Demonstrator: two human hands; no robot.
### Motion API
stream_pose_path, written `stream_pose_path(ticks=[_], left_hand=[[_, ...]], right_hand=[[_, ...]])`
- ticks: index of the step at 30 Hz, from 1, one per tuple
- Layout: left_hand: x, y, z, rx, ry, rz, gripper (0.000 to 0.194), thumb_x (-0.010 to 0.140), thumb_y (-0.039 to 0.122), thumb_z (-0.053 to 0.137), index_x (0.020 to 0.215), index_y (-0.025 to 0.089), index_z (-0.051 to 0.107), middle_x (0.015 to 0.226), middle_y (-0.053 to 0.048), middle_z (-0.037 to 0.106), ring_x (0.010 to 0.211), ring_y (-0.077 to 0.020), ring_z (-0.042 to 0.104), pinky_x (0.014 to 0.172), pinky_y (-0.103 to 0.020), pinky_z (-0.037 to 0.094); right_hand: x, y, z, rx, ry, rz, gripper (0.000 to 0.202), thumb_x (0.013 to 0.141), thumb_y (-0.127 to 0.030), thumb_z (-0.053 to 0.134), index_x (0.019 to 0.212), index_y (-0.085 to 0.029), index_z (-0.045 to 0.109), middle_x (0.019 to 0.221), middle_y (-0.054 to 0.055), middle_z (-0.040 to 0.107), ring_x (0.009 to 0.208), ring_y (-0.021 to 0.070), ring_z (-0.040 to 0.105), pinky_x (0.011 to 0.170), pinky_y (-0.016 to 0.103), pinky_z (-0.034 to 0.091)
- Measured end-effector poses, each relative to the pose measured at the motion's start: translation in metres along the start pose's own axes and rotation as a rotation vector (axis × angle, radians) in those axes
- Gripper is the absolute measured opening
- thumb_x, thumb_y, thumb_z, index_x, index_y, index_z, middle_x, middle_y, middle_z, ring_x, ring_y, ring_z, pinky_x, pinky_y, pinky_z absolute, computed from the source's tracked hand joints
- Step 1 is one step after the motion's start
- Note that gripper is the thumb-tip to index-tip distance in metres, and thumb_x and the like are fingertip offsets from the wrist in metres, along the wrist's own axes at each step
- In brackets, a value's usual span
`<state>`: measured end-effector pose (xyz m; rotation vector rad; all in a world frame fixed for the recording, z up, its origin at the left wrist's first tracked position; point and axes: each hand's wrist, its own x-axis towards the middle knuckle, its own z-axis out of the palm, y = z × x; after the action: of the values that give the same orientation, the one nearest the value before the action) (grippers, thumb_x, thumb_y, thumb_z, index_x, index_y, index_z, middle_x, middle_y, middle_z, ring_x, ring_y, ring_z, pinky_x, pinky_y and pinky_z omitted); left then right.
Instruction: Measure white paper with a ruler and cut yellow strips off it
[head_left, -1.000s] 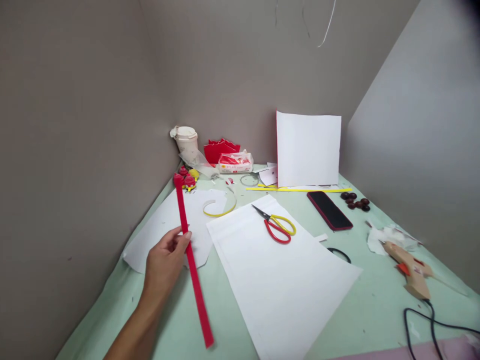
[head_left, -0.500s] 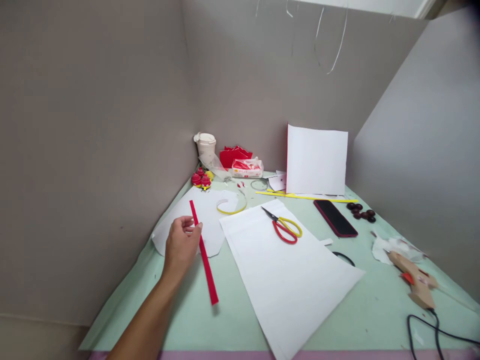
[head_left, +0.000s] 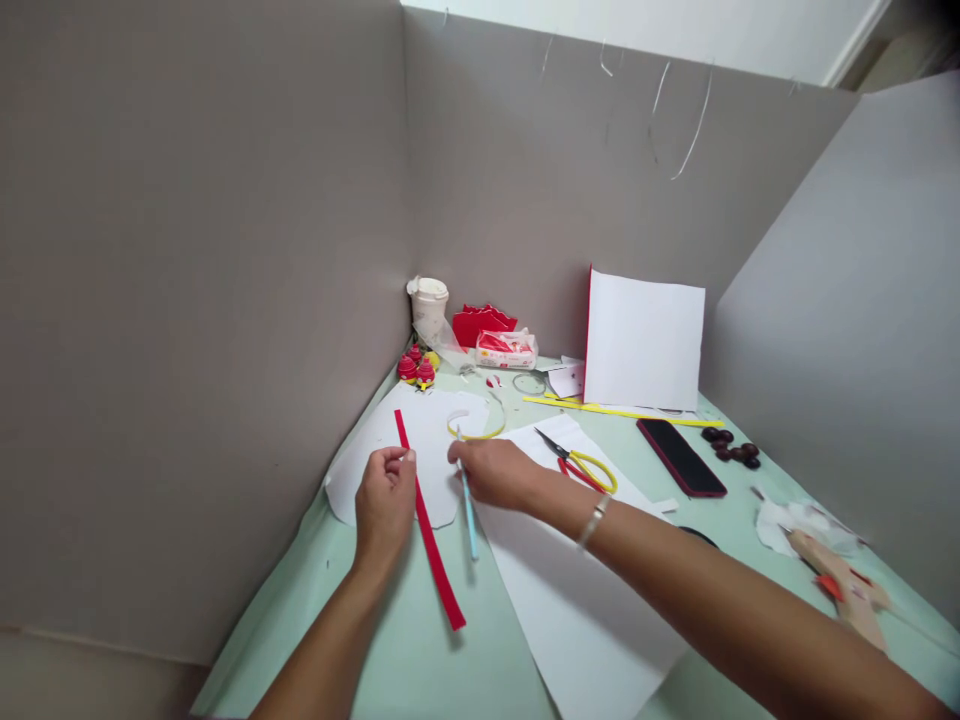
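Observation:
A long red strip [head_left: 437,565] is pinched in my left hand [head_left: 386,500], which holds it near its upper part, slanting over the green table cover. Just to the right, my right hand [head_left: 495,470] grips a thin light-blue stick [head_left: 469,515] that points down toward me. Behind both hands lies a white paper piece with cut edges [head_left: 349,470]. A curled yellow and white strip [head_left: 480,436] rests beyond my right hand. Under my right forearm is a large white sheet [head_left: 592,620], with red and yellow scissors [head_left: 592,470] on it.
At the back are a white cup [head_left: 430,305], red and yellow ornaments [head_left: 417,370], a tissue pack [head_left: 507,349] and an upright white sheet [head_left: 643,340]. On the right are a phone [head_left: 681,458], dark beads [head_left: 739,451] and a glue gun [head_left: 844,585].
My right arm has come in from the right, with the light-blue stick in its hand. The whole view has shifted somewhat; my left hand still holds the red strip.

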<state>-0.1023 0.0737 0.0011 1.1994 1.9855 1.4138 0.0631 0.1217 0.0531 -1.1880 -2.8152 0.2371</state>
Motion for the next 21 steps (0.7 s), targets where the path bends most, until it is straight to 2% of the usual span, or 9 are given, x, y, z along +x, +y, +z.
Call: stream_pose_path(ticks=[3,5,7,10,15,18,21], left_hand=[[0.0,-0.001,0.0,0.015,-0.008,-0.005,0.026,0.083,0.048,0.054,0.09,0.023,0.058,0.071,0.002,0.06,0.064,-0.0199,0.059,0.061,-0.03,0.044],[0.001,-0.002,-0.001,0.021,-0.009,-0.011,0.025,0.083,0.047,0.054,0.09,0.024,0.058,0.07,0.002,0.06,0.063,-0.0195,0.058,0.06,-0.029,0.043],[0.002,-0.002,-0.001,0.024,-0.012,-0.017,0.023,0.083,0.045,0.055,0.091,0.024,0.058,0.069,0.003,0.059,0.062,-0.0192,0.057,0.059,-0.029,0.042],[0.001,0.0,-0.002,0.028,-0.018,-0.016,0.021,0.083,0.043,0.056,0.09,0.024,0.059,0.068,0.003,0.057,0.062,-0.0193,0.057,0.06,-0.029,0.042],[-0.002,0.002,-0.001,0.021,-0.024,0.001,0.023,0.081,0.045,0.056,0.089,0.024,0.059,0.069,0.003,0.057,0.062,-0.0193,0.056,0.061,-0.029,0.042],[-0.002,0.003,0.0,0.01,-0.03,0.011,0.023,0.081,0.046,0.056,0.09,0.025,0.059,0.069,0.003,0.057,0.062,-0.0191,0.055,0.06,-0.029,0.042],[-0.002,0.003,0.001,0.007,-0.034,0.019,0.022,0.081,0.045,0.057,0.09,0.025,0.059,0.069,0.004,0.057,0.062,-0.0192,0.055,0.06,-0.029,0.041]], right_hand=[[0.043,0.002,0.011,-0.01,0.002,0.028,0.029,0.099,-0.03,0.061,0.123,-0.016,0.06,0.115,0.008,0.066,0.095,0.0219,0.068,0.082,0.041,0.058],[0.053,0.004,0.011,-0.019,0.027,0.053,0.032,0.099,-0.031,0.061,0.127,-0.017,0.058,0.12,0.009,0.065,0.099,0.0231,0.067,0.084,0.043,0.058],[0.049,0.012,0.006,-0.034,0.052,0.087,0.033,0.099,-0.03,0.061,0.129,-0.017,0.057,0.123,0.009,0.063,0.102,0.0239,0.066,0.086,0.044,0.058],[0.022,0.037,-0.006,-0.078,0.075,0.203,0.033,0.099,-0.03,0.061,0.129,-0.017,0.057,0.125,0.009,0.062,0.104,0.0245,0.066,0.087,0.045,0.057],[-0.051,0.085,-0.009,-0.166,0.005,0.473,0.028,0.099,-0.03,0.061,0.124,-0.017,0.06,0.124,0.009,0.063,0.104,0.024,0.065,0.087,0.044,0.057],[-0.087,0.097,0.0,-0.164,-0.055,0.559,0.027,0.099,-0.03,0.061,0.122,-0.016,0.061,0.119,0.008,0.065,0.099,0.0226,0.067,0.084,0.042,0.058],[-0.104,0.099,0.011,-0.133,-0.076,0.579,0.026,0.099,-0.031,0.061,0.121,-0.016,0.061,0.115,0.008,0.066,0.095,0.0213,0.068,0.081,0.04,0.059]])
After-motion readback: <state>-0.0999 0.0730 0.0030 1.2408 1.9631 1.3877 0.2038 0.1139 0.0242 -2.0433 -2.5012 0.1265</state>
